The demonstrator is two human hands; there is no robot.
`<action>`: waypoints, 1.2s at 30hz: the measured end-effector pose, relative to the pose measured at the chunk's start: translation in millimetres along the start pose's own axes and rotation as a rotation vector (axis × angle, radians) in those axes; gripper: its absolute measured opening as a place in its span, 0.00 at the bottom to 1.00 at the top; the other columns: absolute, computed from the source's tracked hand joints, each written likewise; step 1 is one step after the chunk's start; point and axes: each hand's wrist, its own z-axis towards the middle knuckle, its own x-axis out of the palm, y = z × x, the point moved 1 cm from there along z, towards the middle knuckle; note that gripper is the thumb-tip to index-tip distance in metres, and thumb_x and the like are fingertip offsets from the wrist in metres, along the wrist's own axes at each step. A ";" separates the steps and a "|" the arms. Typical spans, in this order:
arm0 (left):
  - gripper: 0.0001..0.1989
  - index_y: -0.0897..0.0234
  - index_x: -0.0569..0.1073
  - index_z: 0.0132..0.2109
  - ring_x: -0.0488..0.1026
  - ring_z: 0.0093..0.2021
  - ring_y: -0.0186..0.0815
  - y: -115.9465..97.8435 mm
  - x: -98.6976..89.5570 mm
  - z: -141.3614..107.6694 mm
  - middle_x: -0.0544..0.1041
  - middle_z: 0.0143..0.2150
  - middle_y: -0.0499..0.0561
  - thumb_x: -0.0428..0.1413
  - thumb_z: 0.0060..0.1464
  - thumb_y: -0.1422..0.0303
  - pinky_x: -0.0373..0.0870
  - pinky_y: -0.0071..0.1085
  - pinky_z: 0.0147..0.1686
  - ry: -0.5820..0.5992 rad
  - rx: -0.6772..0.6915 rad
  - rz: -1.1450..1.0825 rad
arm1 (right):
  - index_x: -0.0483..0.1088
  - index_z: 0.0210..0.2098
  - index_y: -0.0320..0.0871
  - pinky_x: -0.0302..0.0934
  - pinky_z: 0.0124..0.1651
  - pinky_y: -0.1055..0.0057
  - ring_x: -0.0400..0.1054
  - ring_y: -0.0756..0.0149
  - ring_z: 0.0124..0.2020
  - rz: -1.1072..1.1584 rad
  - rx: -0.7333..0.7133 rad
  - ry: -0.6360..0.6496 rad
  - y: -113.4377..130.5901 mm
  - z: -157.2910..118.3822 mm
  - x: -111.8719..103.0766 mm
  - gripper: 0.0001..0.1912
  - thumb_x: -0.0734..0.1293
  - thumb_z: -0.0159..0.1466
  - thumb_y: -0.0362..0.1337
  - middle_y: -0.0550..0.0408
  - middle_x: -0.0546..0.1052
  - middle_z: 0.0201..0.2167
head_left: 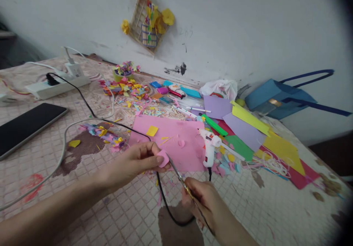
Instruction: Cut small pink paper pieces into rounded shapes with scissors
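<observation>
Between the thumb and fingers of my left hand [143, 159] is a small pink paper piece [163, 158]. My right hand [202, 202] is closed round a pair of scissors [184, 184], whose blades point up and left and meet the right edge of the pink piece. Beyond both hands lies a pink sheet [179, 157] with a yellow paper square [152, 130] and small scraps on it. A white glue gun [210, 150] rests at the sheet's right edge. The scissors' handles are mostly hidden by my right hand.
A black cable [165, 202] loops below my hands. At the left are a phone [30, 126] and a power strip [57, 86]. Paper scraps [124, 88] lie at the back, coloured sheets [245, 128] at the right, near a blue bag [278, 97] by the wall.
</observation>
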 end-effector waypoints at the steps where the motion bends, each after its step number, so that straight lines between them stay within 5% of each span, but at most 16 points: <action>1: 0.07 0.65 0.68 0.29 0.70 0.31 0.29 -1.3 0.1 0.1 0.74 0.28 0.45 0.56 0.54 0.70 0.63 0.26 0.34 0.004 -0.003 0.010 | 0.54 0.21 0.44 0.43 0.18 0.76 0.50 0.74 0.14 0.003 -0.001 0.005 -0.6 -0.1 -0.1 0.24 0.56 0.62 0.56 0.64 0.56 0.11; 19: 0.06 0.65 0.68 0.31 0.69 0.33 0.31 -10.0 -9.0 -1.9 0.74 0.31 0.48 0.55 0.54 0.68 0.63 0.27 0.34 0.146 -0.053 0.195 | 0.52 0.21 0.44 0.42 0.22 0.74 0.51 0.72 0.19 -0.205 0.025 0.083 -1.8 -9.3 -7.5 0.18 0.61 0.63 0.43 0.63 0.57 0.17; 29: 0.05 0.66 0.70 0.31 0.71 0.33 0.31 -7.1 -8.7 -1.4 0.76 0.31 0.49 0.56 0.53 0.70 0.65 0.28 0.36 0.171 -0.110 0.155 | 0.54 0.21 0.43 0.43 0.20 0.75 0.50 0.73 0.19 0.034 0.053 0.155 4.2 -10.1 -4.8 0.33 0.51 0.54 0.69 0.61 0.58 0.17; 36: 0.04 0.66 0.70 0.31 0.71 0.33 0.31 -7.1 -5.0 -3.0 0.76 0.31 0.48 0.56 0.53 0.71 0.66 0.28 0.37 0.181 -0.134 0.148 | 0.54 0.22 0.43 0.39 0.18 0.76 0.48 0.75 0.16 0.050 0.085 0.169 11.6 -9.8 -4.5 0.34 0.49 0.52 0.71 0.62 0.56 0.17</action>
